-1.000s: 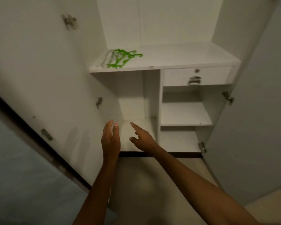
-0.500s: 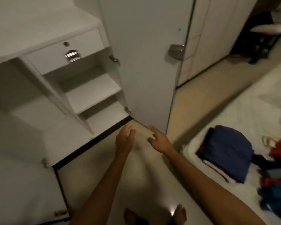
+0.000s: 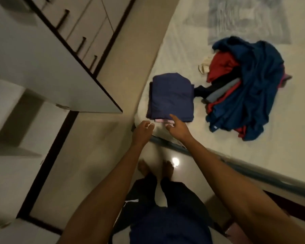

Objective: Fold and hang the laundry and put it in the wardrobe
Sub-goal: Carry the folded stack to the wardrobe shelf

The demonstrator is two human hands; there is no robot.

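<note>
1. The folded stack (image 3: 171,97), navy on top with a pale pink layer showing at its near edge, lies on the bed (image 3: 192,150) close to the mattress corner nearest the person.
2. Beyond the stack, further onto the bed and touching its far corner, sits the unfolded pile (image 3: 243,87) of blue, red and grey garments.
3. The wardrobe door (image 3: 48,67) stands open across the floor from the stack, with the shelves behind it.
4. The right hand (image 3: 177,127) reaches to the stack's near edge, forefinger extended onto or just over the navy cloth, thumb spread, gripping nothing.
5. The left hand (image 3: 143,131) hovers just beside the stack's near-left corner, fingers loosely parted and empty.
6. The stack looks light, soft and floppy; pinched by one edge, it would likely sag and unfold.
7. The safer hold is probably both palms slid beneath opposite sides, lifting it flat so the layers stay together.
</note>
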